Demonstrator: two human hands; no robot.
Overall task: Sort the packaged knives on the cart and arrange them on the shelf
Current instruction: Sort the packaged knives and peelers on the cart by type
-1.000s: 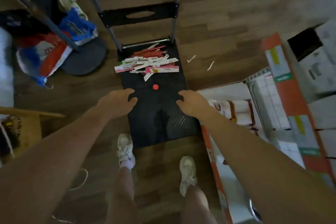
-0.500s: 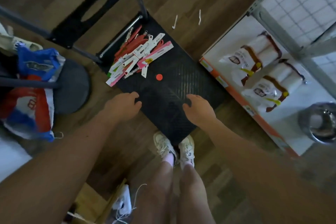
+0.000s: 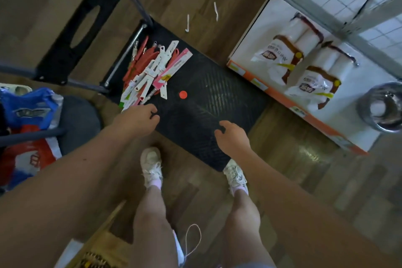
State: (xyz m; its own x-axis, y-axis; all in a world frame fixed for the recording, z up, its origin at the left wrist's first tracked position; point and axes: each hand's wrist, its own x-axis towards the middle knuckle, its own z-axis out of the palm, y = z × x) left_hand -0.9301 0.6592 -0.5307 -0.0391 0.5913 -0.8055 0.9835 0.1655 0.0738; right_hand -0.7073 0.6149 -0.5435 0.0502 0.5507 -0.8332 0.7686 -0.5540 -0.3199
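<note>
Two empty hands hover over the cart (image 3: 206, 111): your left hand (image 3: 136, 119) has its fingers loosely curled round nothing, just beside the near end of the packaged knives (image 3: 152, 67). Your right hand (image 3: 231, 137) hangs the same way above the bare black deck, well apart from them. The knives lie in one crossed heap of red, white and pink cards at the handle end of the cart, with a red dot (image 3: 183, 94) just beside it. Nothing looks sorted yet, and the shelf (image 3: 280, 91) to your right holds only two packs of white rolls (image 3: 280, 50) and a metal bowl (image 3: 382, 106). The heap is the likely trouble. The cards overlap, and a few reach past the cart's left edge, so pulling one out could drag its neighbours onto the floor, where two white strips (image 3: 187, 23) already lie. Grabbing a mixed handful would also undo any sorting. Your shoes (image 3: 151, 165) stand close to the deck, so mind a nudge. The rolls carry dark lettering on a brown band, too blurred to read, and the print on the knife cards is too small to make out.
</note>
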